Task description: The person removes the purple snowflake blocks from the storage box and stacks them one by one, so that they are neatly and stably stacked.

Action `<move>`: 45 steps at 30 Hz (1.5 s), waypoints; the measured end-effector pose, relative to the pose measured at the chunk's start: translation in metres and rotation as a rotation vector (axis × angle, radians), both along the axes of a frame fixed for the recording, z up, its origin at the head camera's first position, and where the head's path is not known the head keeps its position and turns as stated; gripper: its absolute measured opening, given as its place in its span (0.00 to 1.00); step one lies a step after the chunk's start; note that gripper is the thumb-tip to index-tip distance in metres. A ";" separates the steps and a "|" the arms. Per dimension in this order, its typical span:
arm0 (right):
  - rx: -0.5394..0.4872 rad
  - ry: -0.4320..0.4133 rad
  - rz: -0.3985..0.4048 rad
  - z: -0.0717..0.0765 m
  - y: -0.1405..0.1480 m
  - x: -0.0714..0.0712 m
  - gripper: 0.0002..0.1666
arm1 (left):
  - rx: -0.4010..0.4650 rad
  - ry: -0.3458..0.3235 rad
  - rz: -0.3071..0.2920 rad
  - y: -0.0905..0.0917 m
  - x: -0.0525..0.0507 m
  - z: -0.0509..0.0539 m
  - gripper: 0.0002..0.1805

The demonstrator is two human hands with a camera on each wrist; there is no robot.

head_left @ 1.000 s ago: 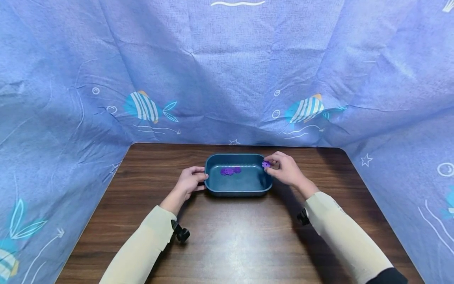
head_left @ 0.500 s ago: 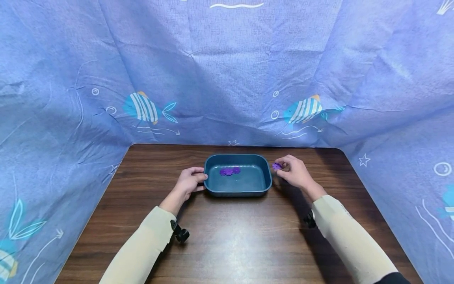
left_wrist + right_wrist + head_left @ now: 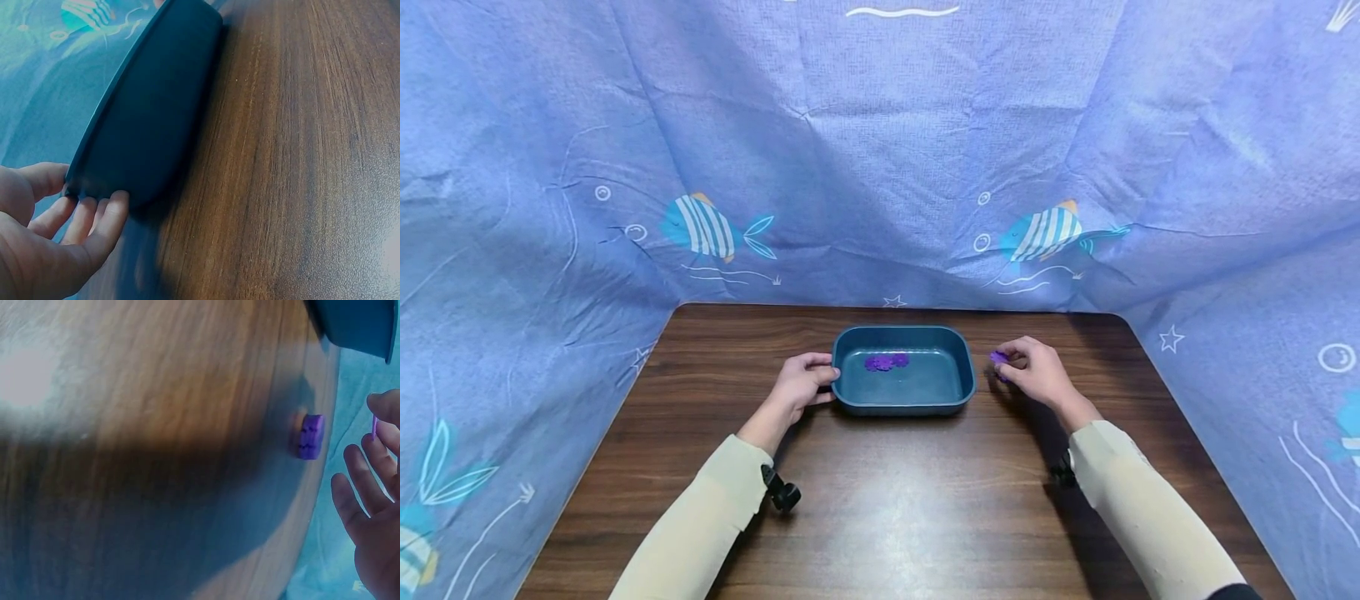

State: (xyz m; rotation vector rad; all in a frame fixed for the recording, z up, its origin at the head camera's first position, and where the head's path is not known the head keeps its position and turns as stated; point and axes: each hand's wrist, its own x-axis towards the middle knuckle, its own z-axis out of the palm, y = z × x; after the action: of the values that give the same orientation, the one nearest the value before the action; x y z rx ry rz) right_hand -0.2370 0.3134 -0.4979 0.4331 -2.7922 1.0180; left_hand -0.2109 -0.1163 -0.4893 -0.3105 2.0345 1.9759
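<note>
A dark teal tray stands on the table, with several purple snowflake discs overlapping inside it, left of its middle. My left hand grips the tray's left end, the thumb at the rim and the other fingers against the outer wall. To the right of the tray, my right hand pinches a thin purple snowflake disc, seen edge-on, between thumb and finger. Below that hand a short stack of purple snowflake discs sits on the table; the hand is apart from it.
The dark wood-grain table ends at the back against a blue fish-print cloth, which also hangs along both sides. A black wrist-camera mount sticks out under the left sleeve.
My right hand has moved right, from over the tray's right end to beside the tray above the stack, still pinching a snowflake disc. The left hand and tray stay in place.
</note>
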 end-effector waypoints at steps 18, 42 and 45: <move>0.075 -0.007 -0.087 -0.020 0.022 0.009 0.15 | -0.006 -0.013 0.001 -0.001 -0.001 -0.002 0.23; 0.203 0.035 -0.111 -0.024 0.016 0.017 0.18 | -0.005 0.000 0.005 0.000 -0.001 -0.004 0.23; 0.207 0.027 -0.110 -0.025 0.016 0.017 0.18 | -0.002 0.001 0.005 0.000 0.000 -0.004 0.23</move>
State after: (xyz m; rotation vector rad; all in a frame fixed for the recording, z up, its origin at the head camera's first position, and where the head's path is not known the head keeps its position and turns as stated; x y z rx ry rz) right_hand -0.2203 0.3293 -0.5225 0.3095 -2.8723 0.6991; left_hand -0.2113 -0.1160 -0.4930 -0.3154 2.0393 1.9775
